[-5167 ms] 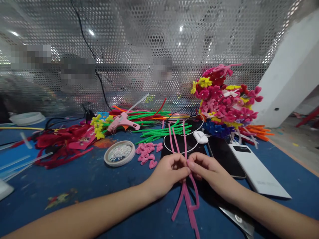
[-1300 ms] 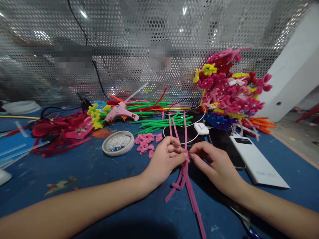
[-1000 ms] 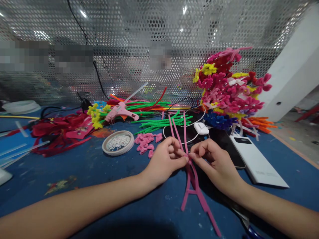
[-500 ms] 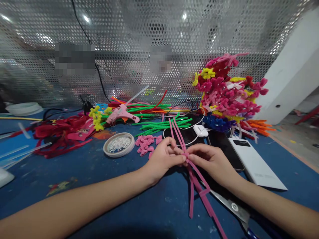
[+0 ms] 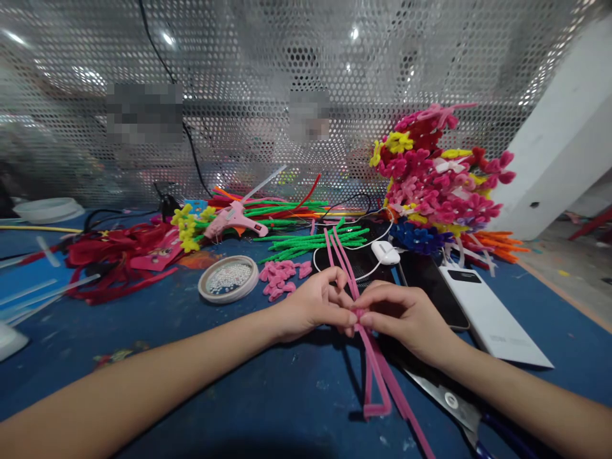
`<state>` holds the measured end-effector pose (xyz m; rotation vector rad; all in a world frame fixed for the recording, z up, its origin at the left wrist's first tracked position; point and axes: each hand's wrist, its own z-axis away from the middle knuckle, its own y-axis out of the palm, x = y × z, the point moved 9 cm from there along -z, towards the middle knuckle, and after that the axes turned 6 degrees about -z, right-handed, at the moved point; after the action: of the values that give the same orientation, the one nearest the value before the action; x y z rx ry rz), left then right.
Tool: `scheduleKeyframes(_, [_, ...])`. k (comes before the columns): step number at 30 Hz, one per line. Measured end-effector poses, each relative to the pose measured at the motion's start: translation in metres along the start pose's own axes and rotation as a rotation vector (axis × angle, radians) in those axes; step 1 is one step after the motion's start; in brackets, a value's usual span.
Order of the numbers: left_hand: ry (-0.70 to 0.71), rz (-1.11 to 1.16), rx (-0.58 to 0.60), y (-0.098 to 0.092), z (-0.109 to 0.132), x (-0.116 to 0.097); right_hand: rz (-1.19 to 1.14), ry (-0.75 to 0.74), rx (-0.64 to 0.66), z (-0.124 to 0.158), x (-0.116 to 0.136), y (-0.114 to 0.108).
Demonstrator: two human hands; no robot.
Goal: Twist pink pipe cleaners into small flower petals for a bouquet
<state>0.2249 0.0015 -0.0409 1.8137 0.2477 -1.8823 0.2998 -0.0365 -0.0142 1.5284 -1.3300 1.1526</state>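
Note:
Both my hands meet over the table, pinching pink pipe cleaners (image 5: 378, 370). My left hand (image 5: 319, 305) grips them between thumb and fingers, and my right hand (image 5: 406, 319) pinches at the same spot from the other side. Long straight ends reach away from me past the fingertips; below, one strand is bent at a sharp corner and others run toward the near edge. The exact crossing point is partly hidden by my fingers. Short folded pink pieces (image 5: 278, 278) lie in a pile beyond my left hand. Scissors (image 5: 452, 400) rest under my right forearm.
A round dish of small beads (image 5: 232, 278) sits to the left, with a pink glue gun (image 5: 235, 220) behind it. Green pipe cleaners (image 5: 315, 238), a white earphone case (image 5: 385, 252), a dark phone (image 5: 430, 287) and a white box (image 5: 497, 315) lie beyond. Fuzzy flowers (image 5: 440, 172) stand at right.
My hands have come slightly lower and nearer to me. The bent pink strand has swung down and left, its corner now close to the table. Other things stay put.

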Motion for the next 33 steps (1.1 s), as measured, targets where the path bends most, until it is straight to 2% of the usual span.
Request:
scheduleKeyframes(5, [0.038, 0.002, -0.005, 0.001, 0.0, -0.001, 0.088, -0.012, -0.009, 0.001, 0.005, -0.001])
scheduleKeyframes(13, [0.022, -0.042, 0.035, 0.002, 0.001, 0.001, 0.293, -0.017, 0.068, 0.001, 0.012, 0.006])
scheduleKeyframes(23, [0.032, -0.046, 0.038, 0.004, 0.001, 0.0, 0.292, 0.02, 0.09, 0.002, 0.01, 0.009])
scheduleKeyframes(26, [0.054, -0.013, -0.026, 0.002, 0.001, -0.003, 0.281, 0.035, 0.049, 0.001, 0.008, 0.005])
scheduleKeyframes(30, [0.082, 0.025, -0.166, -0.007, 0.002, -0.006, 0.273, 0.018, -0.106, 0.0, 0.006, -0.008])
scheduleKeyframes(33, [0.084, -0.047, -0.186, -0.006, 0.003, -0.008, 0.28, 0.003, -0.123, 0.0, 0.006, -0.008])
